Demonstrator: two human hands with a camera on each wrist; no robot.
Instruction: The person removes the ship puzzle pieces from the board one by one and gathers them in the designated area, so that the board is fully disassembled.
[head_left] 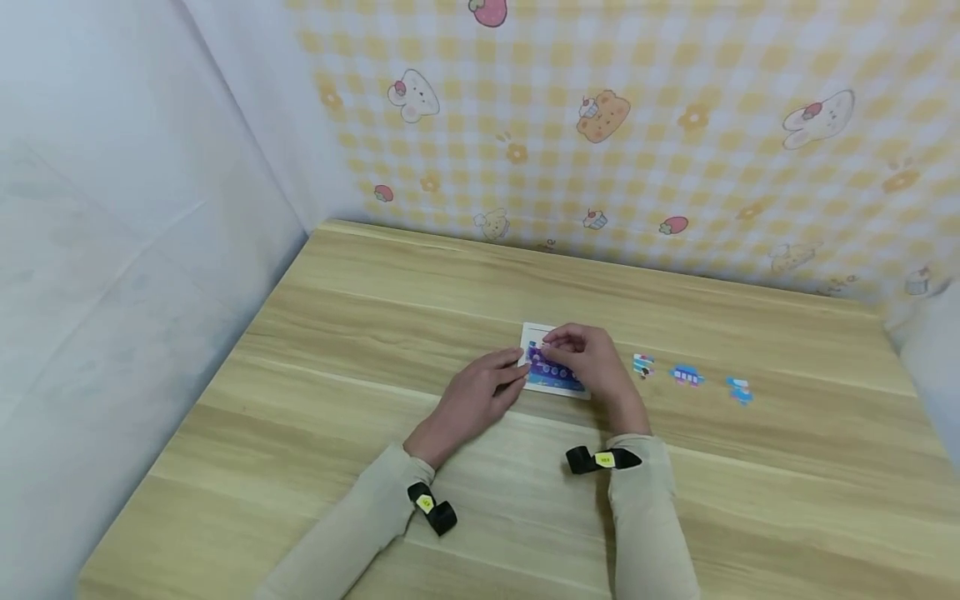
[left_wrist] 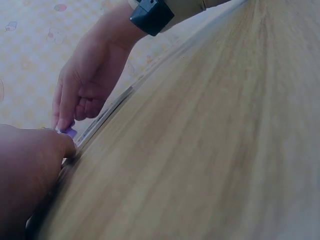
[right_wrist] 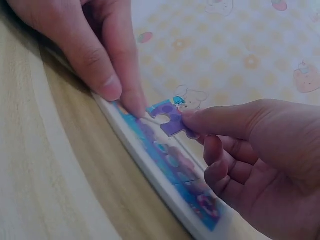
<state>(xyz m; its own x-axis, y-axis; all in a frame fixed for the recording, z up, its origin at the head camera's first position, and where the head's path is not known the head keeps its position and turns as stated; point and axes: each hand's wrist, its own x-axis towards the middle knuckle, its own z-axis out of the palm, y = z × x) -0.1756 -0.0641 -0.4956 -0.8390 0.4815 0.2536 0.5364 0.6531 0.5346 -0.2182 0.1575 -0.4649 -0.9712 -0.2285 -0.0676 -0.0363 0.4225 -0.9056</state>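
A small puzzle board [head_left: 553,392] with a white frame lies on the table, its picture blue and purple. My left hand [head_left: 478,392] rests at the board's left edge, and in the right wrist view its thumb and a finger touch the frame [right_wrist: 150,165]. Over the board's upper part, my right hand [head_left: 592,362] pinches a purple and blue puzzle piece [right_wrist: 176,123] between thumb and index finger. The piece is tilted above the board, close to the left fingertips. In the left wrist view the right hand [left_wrist: 90,82] hides most of the piece.
To the right of the board lie three loose puzzle pieces: one striped [head_left: 642,365], one blue and purple [head_left: 687,376], one blue with white [head_left: 739,390]. A yellow checked cloth [head_left: 555,167] hangs behind the wooden table [head_left: 405,267]. A white wall [head_left: 150,208] stands at the left.
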